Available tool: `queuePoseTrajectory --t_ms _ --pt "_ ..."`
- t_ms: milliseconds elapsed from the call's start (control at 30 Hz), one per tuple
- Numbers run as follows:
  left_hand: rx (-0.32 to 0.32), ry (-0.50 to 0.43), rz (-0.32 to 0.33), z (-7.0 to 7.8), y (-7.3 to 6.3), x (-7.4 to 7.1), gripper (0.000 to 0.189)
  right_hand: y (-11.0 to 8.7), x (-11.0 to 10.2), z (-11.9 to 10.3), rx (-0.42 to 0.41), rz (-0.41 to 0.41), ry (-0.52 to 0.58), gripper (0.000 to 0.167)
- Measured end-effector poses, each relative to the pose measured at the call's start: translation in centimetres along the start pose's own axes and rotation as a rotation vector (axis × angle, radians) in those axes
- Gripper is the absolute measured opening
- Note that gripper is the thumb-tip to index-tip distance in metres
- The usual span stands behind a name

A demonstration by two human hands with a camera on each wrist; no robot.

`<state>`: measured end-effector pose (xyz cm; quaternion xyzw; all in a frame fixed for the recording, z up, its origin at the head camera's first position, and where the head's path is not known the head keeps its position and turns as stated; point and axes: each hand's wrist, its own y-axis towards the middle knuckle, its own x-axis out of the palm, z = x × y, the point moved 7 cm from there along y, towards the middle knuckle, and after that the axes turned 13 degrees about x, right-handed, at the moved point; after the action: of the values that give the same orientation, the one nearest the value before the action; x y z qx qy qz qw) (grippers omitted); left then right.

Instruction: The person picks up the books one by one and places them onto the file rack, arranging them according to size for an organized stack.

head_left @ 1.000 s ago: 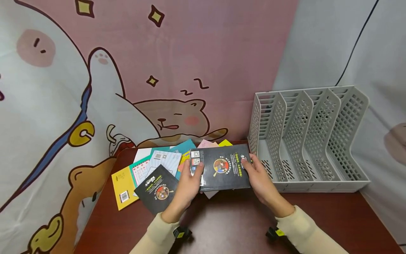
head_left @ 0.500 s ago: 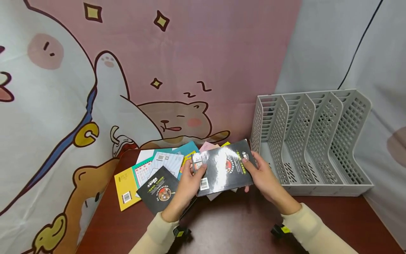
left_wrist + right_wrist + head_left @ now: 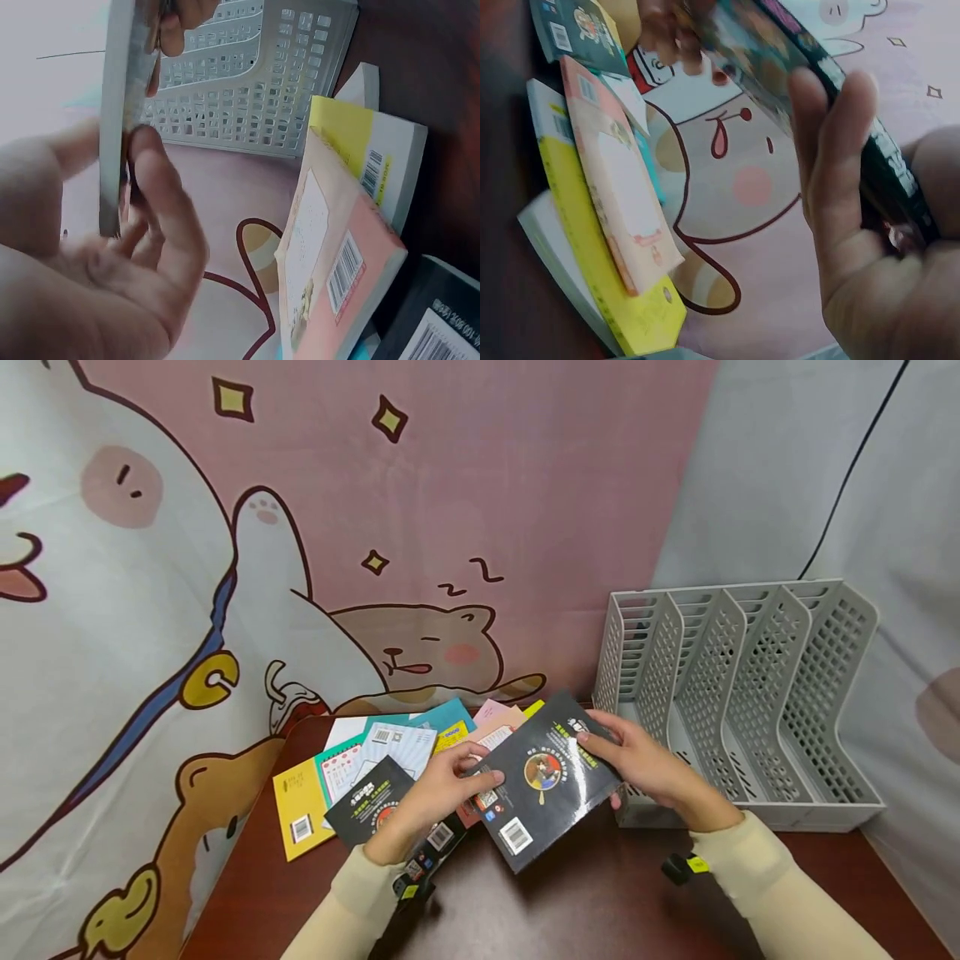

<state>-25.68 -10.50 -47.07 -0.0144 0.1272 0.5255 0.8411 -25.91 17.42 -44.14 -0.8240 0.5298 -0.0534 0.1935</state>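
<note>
A black book (image 3: 551, 768) is held tilted above the table, with a round picture, yellow lettering and a barcode on the side facing up. Its lower left edge is pinched between the thumb and fingers of my left hand (image 3: 450, 785). My right hand (image 3: 645, 760) grips the upper right edge, thumb on top. In the left wrist view the book (image 3: 116, 127) appears edge-on, its pale page edges showing. A second black book (image 3: 367, 797) lies on the pile, partly hidden by my left forearm.
Left on the table (image 3: 570, 910) lie a yellow book (image 3: 296, 802), a striped pale book (image 3: 390, 743) and a pink book (image 3: 619, 180) among several others. A grey perforated file rack (image 3: 757, 818) with several slots stands at the right, against the wall.
The black book has turned clockwise, its left end swinging down toward me. More of the pink book shows behind it. Both hands keep hold of it.
</note>
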Motion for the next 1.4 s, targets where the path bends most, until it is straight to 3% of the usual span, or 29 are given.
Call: queuePoseTrajectory --t_ms 167,300,467,633,867,1100,1400 --pt "-0.018 -0.047 -0.200 0.1 -0.1 2.1 0.038 0.7 0.7 -0.3 -0.028 -0.089 -0.053 0.057" --pt "-0.029 -0.116 -0.258 0.0 -0.1 3.2 0.047 1.3 1.2 -0.1 -0.017 -0.100 -0.065 0.056" --pt "0.001 -0.094 -0.217 0.4 0.1 3.4 0.052 1.5 0.6 0.1 -0.007 -0.013 -0.013 0.055" --pt "0.066 -0.067 -0.138 1.0 0.3 3.2 0.049 1.4 -0.2 0.0 -0.053 0.098 0.101 0.050" --pt "0.087 -0.171 -0.032 1.8 0.5 3.4 0.045 1.5 -0.4 0.1 -0.067 0.205 0.238 0.050" --pt "0.079 -0.175 0.072 2.4 0.6 3.6 0.047 1.4 2.2 0.2 0.006 0.126 0.320 0.062" --pt "0.095 -0.018 0.103 2.4 0.0 4.5 0.044 1.7 3.1 0.8 0.017 0.146 0.464 0.053"
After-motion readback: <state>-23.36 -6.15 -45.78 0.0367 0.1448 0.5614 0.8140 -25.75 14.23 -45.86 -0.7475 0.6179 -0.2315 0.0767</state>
